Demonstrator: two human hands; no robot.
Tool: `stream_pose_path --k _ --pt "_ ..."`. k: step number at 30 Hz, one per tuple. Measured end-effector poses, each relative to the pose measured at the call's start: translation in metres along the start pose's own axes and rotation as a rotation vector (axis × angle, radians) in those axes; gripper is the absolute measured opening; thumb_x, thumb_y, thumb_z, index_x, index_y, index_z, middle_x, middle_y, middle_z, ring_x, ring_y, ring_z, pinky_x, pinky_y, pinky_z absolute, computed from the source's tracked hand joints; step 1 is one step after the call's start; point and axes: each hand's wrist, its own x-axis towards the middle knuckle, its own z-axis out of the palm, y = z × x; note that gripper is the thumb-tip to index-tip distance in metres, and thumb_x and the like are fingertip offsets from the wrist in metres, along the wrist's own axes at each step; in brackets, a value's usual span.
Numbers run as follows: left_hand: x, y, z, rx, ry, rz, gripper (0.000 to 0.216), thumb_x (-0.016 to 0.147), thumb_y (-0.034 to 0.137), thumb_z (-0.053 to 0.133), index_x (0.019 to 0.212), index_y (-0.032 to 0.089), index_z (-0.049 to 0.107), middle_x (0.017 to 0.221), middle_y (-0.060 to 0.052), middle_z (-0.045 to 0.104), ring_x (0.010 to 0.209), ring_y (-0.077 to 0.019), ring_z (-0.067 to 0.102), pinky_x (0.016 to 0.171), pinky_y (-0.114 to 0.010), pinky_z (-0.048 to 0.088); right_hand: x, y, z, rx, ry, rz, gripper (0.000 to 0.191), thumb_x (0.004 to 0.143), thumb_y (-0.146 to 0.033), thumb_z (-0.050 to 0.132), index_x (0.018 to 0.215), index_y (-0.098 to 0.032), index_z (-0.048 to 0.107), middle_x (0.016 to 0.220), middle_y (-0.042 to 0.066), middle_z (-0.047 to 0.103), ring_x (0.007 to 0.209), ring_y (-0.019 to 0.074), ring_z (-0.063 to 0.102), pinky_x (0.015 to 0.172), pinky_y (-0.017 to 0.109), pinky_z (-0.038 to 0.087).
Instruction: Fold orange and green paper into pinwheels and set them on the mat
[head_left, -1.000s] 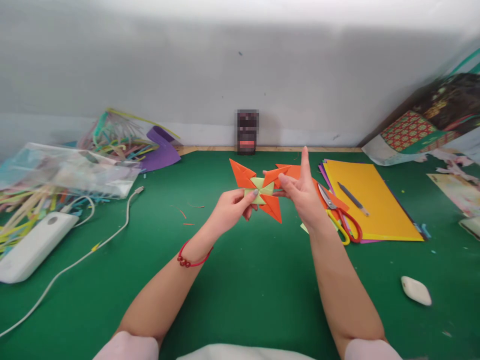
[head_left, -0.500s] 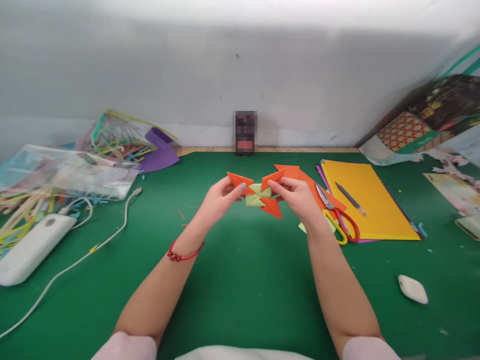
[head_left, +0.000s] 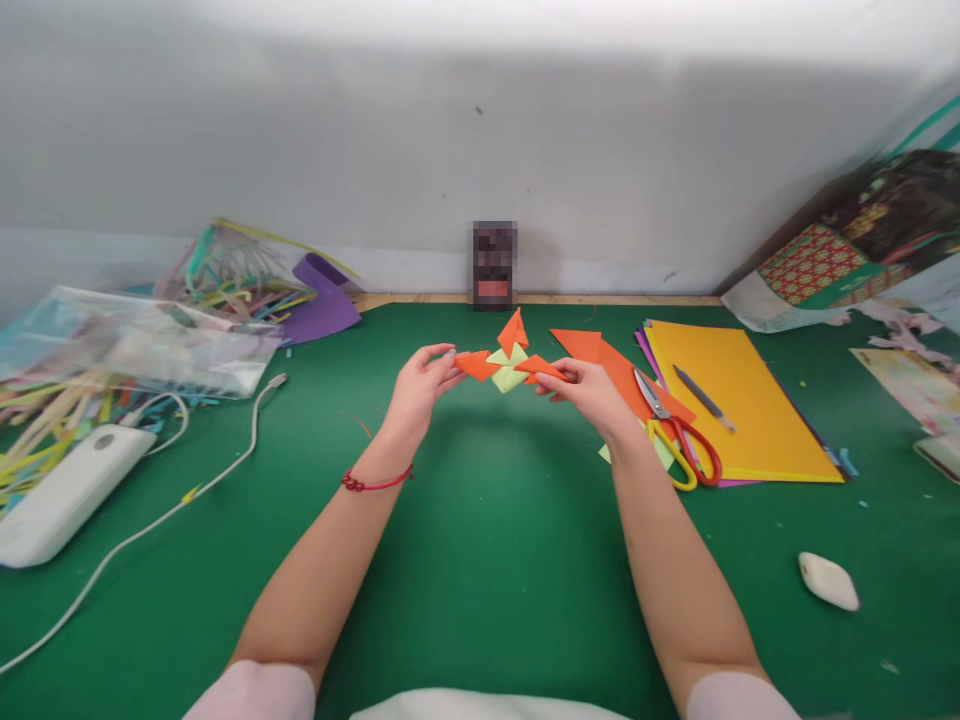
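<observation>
Our left hand [head_left: 415,392] lightly holds the nine o'clock tip of a pale-green and orange folded-paper star [head_left: 508,367] over the green tabletop [head_left: 480,570]; our right hand [head_left: 594,396] pinches its three o'clock point. We seem to be adjusting the points; the six o'clock corner shows no orange. The next move calls for gentle, even pressure, sparing the folds.

The bag [head_left: 187,345] lies on strips [head_left: 56,415] at the left of the table [head_left: 480,580], the power bank [head_left: 79,490] before them, the star [head_left: 510,368] is between left hand [head_left: 420,390] and right hand [head_left: 592,395], and rightward the pen [head_left: 703,397] lies on the sheets [head_left: 772,420], the scissors [head_left: 686,440] over their left edge, the earbud case [head_left: 829,581] in front.
</observation>
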Motion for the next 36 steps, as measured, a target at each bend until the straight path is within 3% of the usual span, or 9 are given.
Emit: stream_pose_path --k 4,8,13,16,18,24,29,33,36 --pt "0.007 -0.006 -0.006 0.118 0.134 0.050 0.023 0.077 0.023 0.055 0.099 0.018 0.056 0.125 -0.012 0.058 0.121 -0.0201 0.051 0.101 -0.037 0.040 0.014 0.022 -0.004 -0.169 0.236 -0.013 0.033 0.072 -0.031 0.066 0.101 -0.015 0.066 0.113 0.014 0.066 0.106 0.0252 0.061 0.093 0.042 0.045" --pt "0.012 -0.009 -0.008 0.194 0.107 0.055 0.029 0.077 0.022 0.051 0.106 0.019 0.054 0.131 -0.012 0.054 0.126 -0.0211 0.046 0.106 -0.040 0.034 0.024 0.039 -0.017 -0.237 0.324 -0.079 0.028 0.074 -0.025 0.060 0.100 -0.017 0.067 0.108 0.011 0.068 0.104 0.0249 0.061 0.094 0.045 0.044" --pt "0.001 -0.022 0.007 0.480 -0.157 0.185 0.043 0.079 0.025 0.051 0.121 0.019 0.049 0.138 -0.014 0.046 0.130 -0.0230 0.041 0.108 -0.043 0.030 0.030 0.052 -0.029 -0.308 0.500 -0.077 0.029 0.078 -0.022 0.048 0.097 -0.015 0.068 0.108 0.013 0.066 0.104 0.0255 0.060 0.094 0.043 0.044" --pt "-0.013 -0.035 0.018 0.767 -0.446 0.283 0.023 0.080 0.027 0.052 0.099 0.021 0.062 0.145 -0.010 0.038 0.137 -0.0254 0.029 0.112 -0.046 0.022 0.034 0.063 -0.031 -0.375 0.612 -0.101 0.026 0.076 -0.020 0.045 0.087 -0.017 0.068 0.108 0.013 0.066 0.108 0.0262 0.057 0.098 0.044 0.040" --pt "-0.018 -0.042 0.021 0.939 -0.505 0.271 0.016 0.081 0.028 0.052 0.084 0.019 0.064 0.147 -0.010 0.034 0.139 -0.0284 0.021 0.113 -0.050 0.015 0.037 0.072 -0.032 -0.418 0.660 -0.094 0.025 0.075 -0.020 0.045 0.082 -0.018 0.068 0.110 0.013 0.064 0.109 0.0267 0.056 0.100 0.045 0.038" --pt "-0.016 -0.052 0.020 1.089 -0.569 0.223 0.043 0.087 0.031 0.043 0.128 0.020 0.049 0.151 -0.012 0.024 0.141 -0.0277 0.015 0.112 -0.054 0.008 0.044 0.089 -0.034 -0.389 0.612 0.004 0.030 0.078 -0.024 0.045 0.090 -0.016 0.071 0.115 0.014 0.063 0.115 0.0279 0.054 0.101 0.044 0.037" --pt "-0.011 -0.060 0.020 1.190 -0.539 0.268 0.056 0.089 0.033 0.040 0.142 0.016 0.030 0.153 -0.014 0.014 0.142 -0.0279 0.007 0.112 -0.054 0.005 0.046 0.086 -0.032 -0.349 0.539 -0.004 0.035 0.079 -0.022 0.044 0.100 -0.010 0.069 0.113 0.016 0.064 0.111 0.0262 0.056 0.100 0.041 0.039" --pt "-0.008 -0.069 0.022 1.227 -0.426 0.324 0.058 0.088 0.035 0.044 0.141 0.017 0.030 0.153 -0.015 0.016 0.142 -0.0286 0.008 0.112 -0.054 0.002 0.043 0.076 -0.033 -0.320 0.588 -0.004 0.034 0.080 -0.023 0.045 0.100 -0.009 0.069 0.110 0.017 0.063 0.106 0.0260 0.058 0.098 0.041 0.040" --pt "-0.009 -0.070 0.024 1.152 -0.291 0.378 0.057 0.088 0.035 0.044 0.140 0.016 0.032 0.152 -0.015 0.019 0.142 -0.0279 0.009 0.112 -0.053 -0.001 0.037 0.058 -0.033 -0.288 0.574 -0.148 0.031 0.081 -0.027 0.048 0.100 -0.014 0.069 0.108 0.014 0.063 0.106 0.0245 0.057 0.100 0.042 0.039"
